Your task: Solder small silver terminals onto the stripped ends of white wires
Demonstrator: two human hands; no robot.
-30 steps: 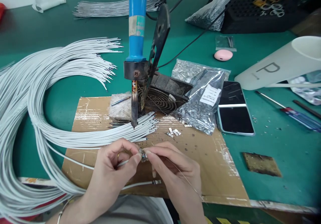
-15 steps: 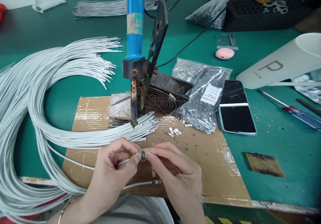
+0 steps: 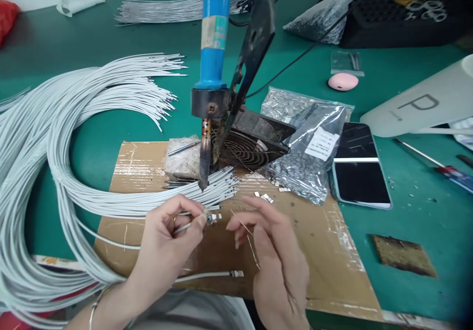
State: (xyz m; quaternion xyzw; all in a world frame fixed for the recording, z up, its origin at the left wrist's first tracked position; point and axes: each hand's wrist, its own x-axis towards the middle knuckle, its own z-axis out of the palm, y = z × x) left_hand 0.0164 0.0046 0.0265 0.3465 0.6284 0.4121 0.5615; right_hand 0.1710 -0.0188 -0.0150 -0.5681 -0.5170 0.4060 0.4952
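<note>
My left hand (image 3: 172, 244) pinches the end of a white cable, where a small metal connector (image 3: 213, 217) sticks out past the fingertips. To its right, my right hand (image 3: 275, 256) is apart from the connector, with a thin wire (image 3: 252, 245) lying across its fingers and running into the palm. Just above the left fingertips hangs the dark tip of a blue soldering iron (image 3: 215, 39), held upright in a stand. Another white cable with a metal end (image 3: 236, 274) lies below the hands on the cardboard (image 3: 325, 261).
Bundles of white cables (image 3: 55, 123) fill the left side. Behind the iron is a black fan (image 3: 247, 148). Bags of metal parts (image 3: 314, 143), a phone (image 3: 360, 167), a screwdriver (image 3: 451, 172), a white cup (image 3: 417, 98) and a brown pad (image 3: 402, 255) are on the right.
My right hand has let go of the connector and moved right, its fingers spreading. My left hand still holds the cable end. The view has shifted slightly.
</note>
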